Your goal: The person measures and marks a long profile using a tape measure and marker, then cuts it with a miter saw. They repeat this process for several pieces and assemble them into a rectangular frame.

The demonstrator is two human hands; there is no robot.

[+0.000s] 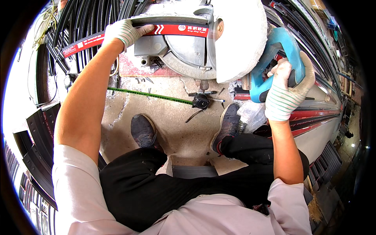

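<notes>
My left hand (pixel 124 33), in a striped knit glove, is closed around a long dark profile strip (pixel 176 30) with a red printed film. It presses the strip along the fence of a mitre saw (pixel 188 51), and the strip's right end reaches the white-dusted blade guard (pixel 241 43). My right hand (pixel 288 92), also gloved, is wrapped around the saw's teal loop handle (pixel 258 84) to the right of the guard. Whether the blade touches the strip is hidden behind the guard.
A tape measure (pixel 200 102) lies on the floor with its green blade (pixel 156 96) drawn out leftward. My shoes (pixel 143 131) stand either side of it. Many black profiles (pixel 88 23) are stacked behind on the left, and red-and-black ones (pixel 313 114) lie at the right.
</notes>
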